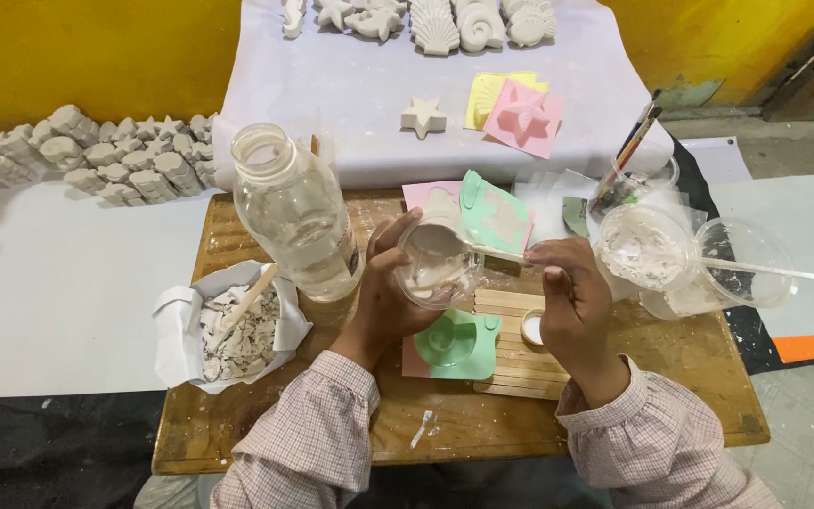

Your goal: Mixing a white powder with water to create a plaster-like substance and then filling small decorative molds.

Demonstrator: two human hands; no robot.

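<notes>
The left hand (383,292) fingers clamp a small clear plastic cup (437,262) of white plaster; the right hand (572,297) fingers pinch a wooden stirring stick (492,251). The green shell-shaped mould (454,341) just below looks unfilled.

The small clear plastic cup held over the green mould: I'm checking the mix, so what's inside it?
The small clear plastic cup, held in the left hand, contains pale grey-white paste, with a stick from the right hand dipping in. The cup's bottom is hidden by fingers.

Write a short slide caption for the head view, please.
Left hand holds a clear cup of white mix; right hand stirs with a stick.
</notes>
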